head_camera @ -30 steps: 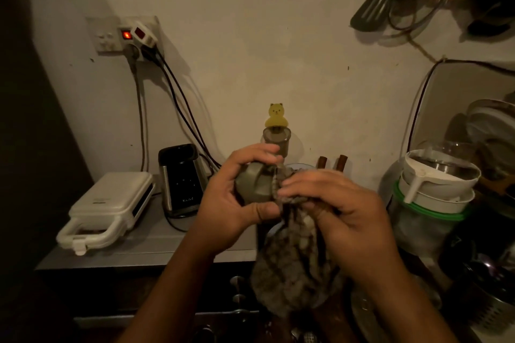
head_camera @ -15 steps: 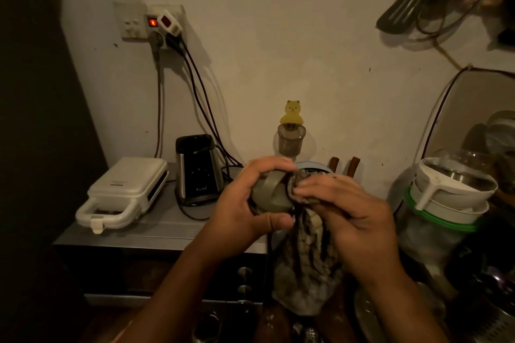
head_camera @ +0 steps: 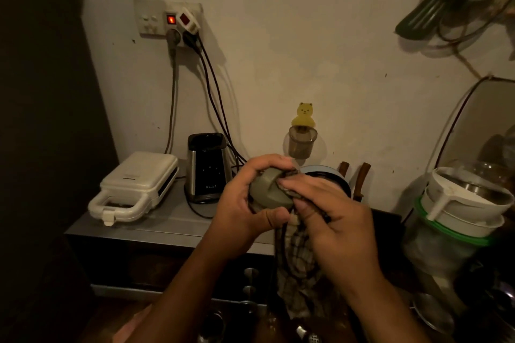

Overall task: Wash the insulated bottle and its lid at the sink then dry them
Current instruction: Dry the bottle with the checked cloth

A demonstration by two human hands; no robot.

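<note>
Lettering on black appliance [head_camera: 207, 167] at counter back reads roughly "KLAZ"; too dim to be sure. White sandwich maker [head_camera: 136, 189] just left of it. Cords run up to wall socket [head_camera: 167, 19], red switch lit. Yellow bear hook [head_camera: 303, 117] on wall above small cup [head_camera: 302, 143]. Spatula [head_camera: 423, 17] hangs top right; stacked containers [head_camera: 459, 203] at right.

Green lid [head_camera: 269, 189] held mid-air before wall, above counter edge. Left hand [head_camera: 242, 203] grips lid, fingers curled over top, thumb beneath. Right hand [head_camera: 334, 220] clutches checked cloth [head_camera: 299, 259], pressing it against lid; rest of cloth hangs down. Hands block round blue-rimmed thing [head_camera: 323, 172] behind.
</note>
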